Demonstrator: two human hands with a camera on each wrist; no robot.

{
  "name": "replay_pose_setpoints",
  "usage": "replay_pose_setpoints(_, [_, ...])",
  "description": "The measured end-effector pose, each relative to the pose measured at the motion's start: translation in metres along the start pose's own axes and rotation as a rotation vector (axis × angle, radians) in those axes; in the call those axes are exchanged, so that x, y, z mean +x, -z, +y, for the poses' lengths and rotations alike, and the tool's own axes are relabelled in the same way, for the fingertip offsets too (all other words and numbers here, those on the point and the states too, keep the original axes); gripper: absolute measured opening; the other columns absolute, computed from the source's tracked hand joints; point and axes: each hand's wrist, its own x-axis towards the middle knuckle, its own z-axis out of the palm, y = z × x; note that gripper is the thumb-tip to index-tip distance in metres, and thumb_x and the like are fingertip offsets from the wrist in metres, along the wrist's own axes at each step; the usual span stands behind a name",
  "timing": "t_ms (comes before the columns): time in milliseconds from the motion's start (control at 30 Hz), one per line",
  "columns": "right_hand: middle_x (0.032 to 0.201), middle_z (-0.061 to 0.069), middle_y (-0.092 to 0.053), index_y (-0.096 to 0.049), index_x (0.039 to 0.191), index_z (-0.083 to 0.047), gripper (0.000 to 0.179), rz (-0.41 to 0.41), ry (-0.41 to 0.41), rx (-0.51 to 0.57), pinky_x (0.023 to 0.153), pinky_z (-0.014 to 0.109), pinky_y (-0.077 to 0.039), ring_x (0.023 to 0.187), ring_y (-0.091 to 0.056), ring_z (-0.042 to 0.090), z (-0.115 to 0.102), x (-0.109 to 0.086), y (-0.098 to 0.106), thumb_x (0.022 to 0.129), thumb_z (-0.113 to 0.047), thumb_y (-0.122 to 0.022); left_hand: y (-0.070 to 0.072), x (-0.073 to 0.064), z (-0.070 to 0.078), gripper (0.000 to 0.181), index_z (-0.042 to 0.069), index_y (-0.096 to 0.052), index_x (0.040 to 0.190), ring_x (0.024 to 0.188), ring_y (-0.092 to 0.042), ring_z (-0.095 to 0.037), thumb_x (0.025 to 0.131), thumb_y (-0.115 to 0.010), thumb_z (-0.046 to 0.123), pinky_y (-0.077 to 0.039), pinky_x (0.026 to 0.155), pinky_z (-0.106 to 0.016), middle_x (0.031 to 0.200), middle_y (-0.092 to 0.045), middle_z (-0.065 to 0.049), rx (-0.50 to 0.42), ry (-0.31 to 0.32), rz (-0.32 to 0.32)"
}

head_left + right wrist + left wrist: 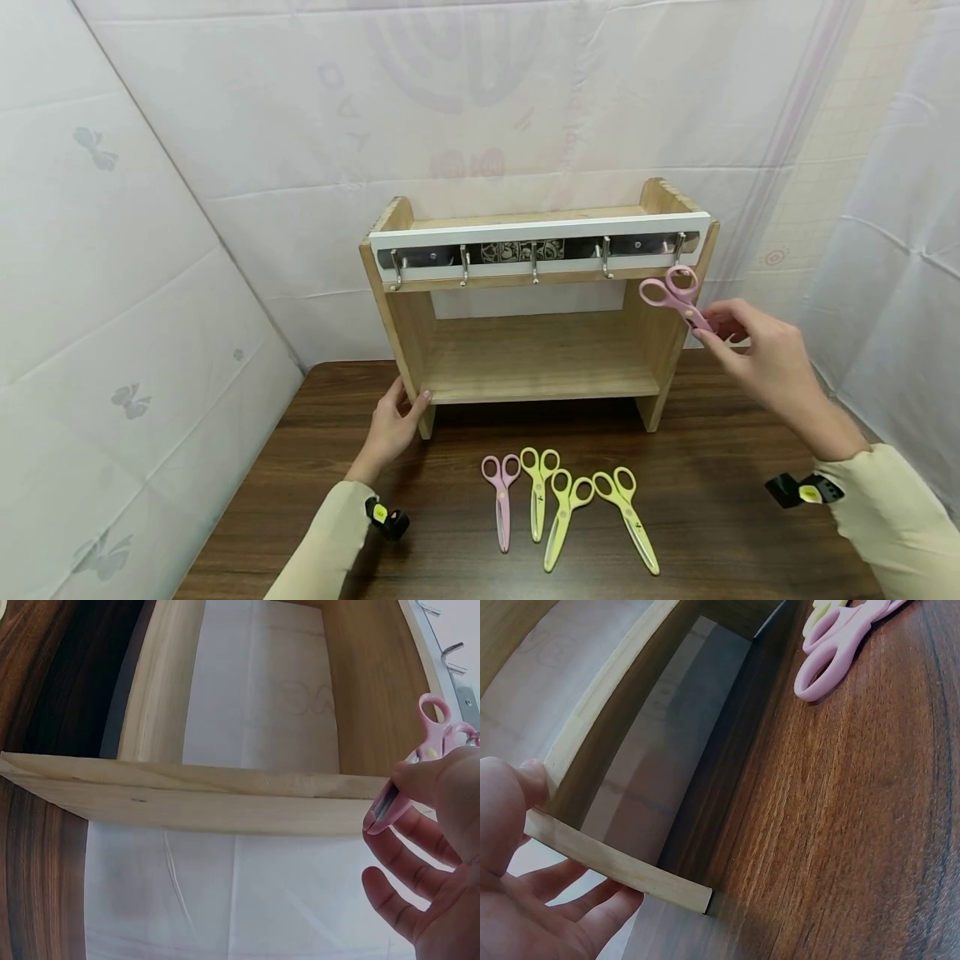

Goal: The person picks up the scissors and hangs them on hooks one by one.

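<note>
My left hand (393,423) grips the lower left side panel of a small wooden shelf (540,358), thumb at the front edge and fingers along the outer face. Blade end held between thumb and fingertips, a pair of pink scissors (687,312) is in my right hand (776,358). Its finger rings point up and left, and one overlaps the lower end of the rightmost metal hook (680,243). That hook belongs to a white-framed hook rack (450,230) across the shelf's upper front. In the right wrist view the scissors (431,746) are near the shelf's side panel.
On the dark wooden table (720,500), before the shelf, lie another pair of pink scissors (502,498) and three yellow-green pairs (564,512), rings toward the shelf. White patterned cloth (262,125) hangs behind and at both sides.
</note>
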Motion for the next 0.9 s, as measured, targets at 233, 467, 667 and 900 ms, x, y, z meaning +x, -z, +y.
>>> replay_pose_setpoints(233, [0.079,0.003,-0.070,-0.070,0.100,-0.002,0.027,-0.018,-0.024,0.007,0.063,0.005,-0.048,0.071,-0.058,-0.002,-0.003,-0.004,-0.010,0.078,0.008,-0.083,0.000,0.000,0.001,0.063,0.006,-0.031,0.160,0.131,-0.055,-0.044,0.107,-0.059,0.024,-0.052,0.100,-0.057,0.150,-0.049,-0.027,-0.012,0.012,-0.005])
replay_pose_setpoints(467, [0.080,0.004,-0.070,-0.070,0.102,-0.001,0.027,-0.016,-0.063,0.023,0.063,0.006,-0.048,0.070,-0.058,0.001,-0.005,-0.008,-0.020,0.080,0.005,-0.083,0.006,-0.015,0.035,0.060,-0.004,-0.030,0.158,0.128,-0.055,-0.049,0.108,-0.057,0.016,-0.054,0.097,-0.057,0.146,-0.049,-0.034,-0.009,-0.015,-0.017])
replay_pose_setpoints(667, [0.079,0.005,-0.070,-0.071,0.103,0.000,0.028,0.007,-0.072,0.040,0.062,0.006,-0.046,0.067,-0.059,0.005,-0.008,-0.012,-0.027,0.078,0.007,-0.083,0.008,-0.017,0.041,0.059,-0.002,-0.031,0.158,0.129,-0.055,-0.048,0.108,-0.057,0.016,-0.053,0.099,-0.057,0.147,-0.049,-0.032,-0.024,0.000,-0.033])
replay_pose_setpoints(900, [0.077,0.003,-0.070,-0.072,0.102,-0.002,0.026,0.024,-0.097,0.058,0.064,0.007,-0.046,0.067,-0.059,0.007,-0.012,-0.017,-0.036,0.080,0.005,-0.083,0.008,-0.016,0.040,0.059,-0.002,-0.032,0.158,0.129,-0.055,-0.047,0.108,-0.057,0.015,-0.052,0.100,-0.057,0.147,-0.049,-0.032,-0.025,0.016,-0.033])
